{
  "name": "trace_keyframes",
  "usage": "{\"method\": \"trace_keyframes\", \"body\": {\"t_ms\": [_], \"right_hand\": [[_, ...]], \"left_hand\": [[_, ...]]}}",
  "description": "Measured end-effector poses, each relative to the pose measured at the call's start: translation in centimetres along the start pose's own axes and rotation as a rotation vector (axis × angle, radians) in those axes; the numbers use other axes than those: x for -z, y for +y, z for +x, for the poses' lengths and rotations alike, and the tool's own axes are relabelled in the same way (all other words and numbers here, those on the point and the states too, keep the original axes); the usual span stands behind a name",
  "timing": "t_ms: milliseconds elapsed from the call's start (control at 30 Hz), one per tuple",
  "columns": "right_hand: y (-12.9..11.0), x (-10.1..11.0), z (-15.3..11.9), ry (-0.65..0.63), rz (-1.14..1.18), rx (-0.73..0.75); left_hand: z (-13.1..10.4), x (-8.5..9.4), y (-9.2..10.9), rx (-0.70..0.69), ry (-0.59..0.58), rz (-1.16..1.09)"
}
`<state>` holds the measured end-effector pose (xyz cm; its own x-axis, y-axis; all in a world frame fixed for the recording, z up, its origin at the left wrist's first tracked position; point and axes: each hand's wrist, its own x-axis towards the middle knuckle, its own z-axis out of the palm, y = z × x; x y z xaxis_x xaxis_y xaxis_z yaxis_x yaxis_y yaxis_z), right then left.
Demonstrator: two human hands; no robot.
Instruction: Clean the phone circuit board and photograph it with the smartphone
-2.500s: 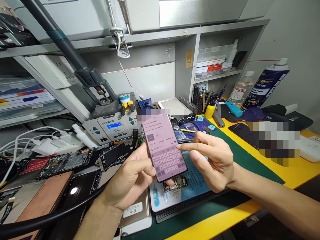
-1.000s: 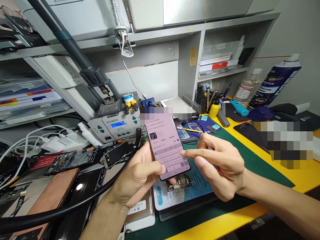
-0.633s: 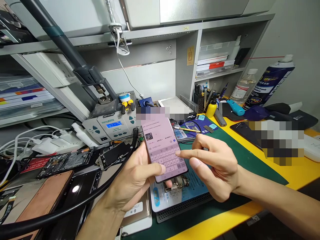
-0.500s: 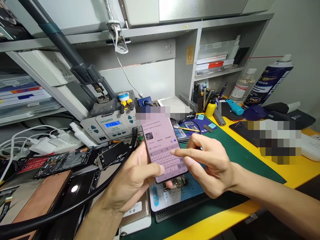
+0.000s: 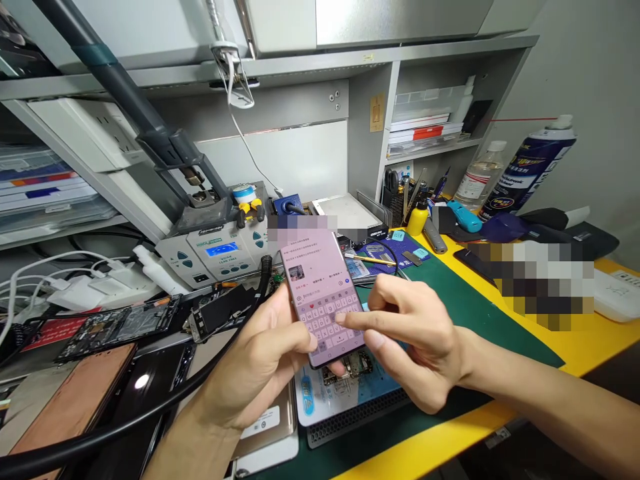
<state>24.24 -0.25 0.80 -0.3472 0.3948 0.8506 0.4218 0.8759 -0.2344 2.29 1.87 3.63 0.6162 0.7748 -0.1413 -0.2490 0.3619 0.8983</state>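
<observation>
My left hand (image 5: 267,353) is wrapped round a smartphone (image 5: 327,287), with the thumb lying at the lower left of its on-screen keyboard. The phone is tilted, its lit pinkish screen showing lines of text, a small picture and the keys. From the right, my right hand (image 5: 423,343) reaches over with its index finger stretched onto the keyboard; it holds nothing, and the other fingers are bent. Beneath the phone lies a small circuit board (image 5: 364,364) on a blue-and-white mat (image 5: 325,400), partly hidden by the hands.
A soldering station (image 5: 225,257) stands at the back left. A black hose (image 5: 200,387) crosses the left foreground over tablets and opened devices. At the right stand a yellow bottle (image 5: 417,219), a clear bottle (image 5: 483,180) and a spray can (image 5: 527,167). A green mat (image 5: 480,320) covers the yellow-edged bench.
My right index finger has moved slightly down and left on the keyboard. A row of suggestions now shows above the keys. My left thumb has shifted slightly left, and the view has moved a little.
</observation>
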Motion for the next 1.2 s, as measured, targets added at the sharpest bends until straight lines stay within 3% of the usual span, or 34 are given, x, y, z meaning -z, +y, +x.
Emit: {"method": "trace_keyframes", "body": {"t_ms": [133,567,1200], "right_hand": [[0.19,0.47,-0.19,0.115,-0.023,-0.055],[-0.01,0.5,-0.1,0.119,-0.007,-0.066],[0.0,0.39,-0.63,0.093,0.014,-0.052]], "left_hand": [[0.05,0.15,0.05,-0.008,-0.011,-0.016],[0.27,0.19,0.52,0.036,0.07,-0.092],[0.22,0.12,0.51,0.02,0.032,-0.135]]}}
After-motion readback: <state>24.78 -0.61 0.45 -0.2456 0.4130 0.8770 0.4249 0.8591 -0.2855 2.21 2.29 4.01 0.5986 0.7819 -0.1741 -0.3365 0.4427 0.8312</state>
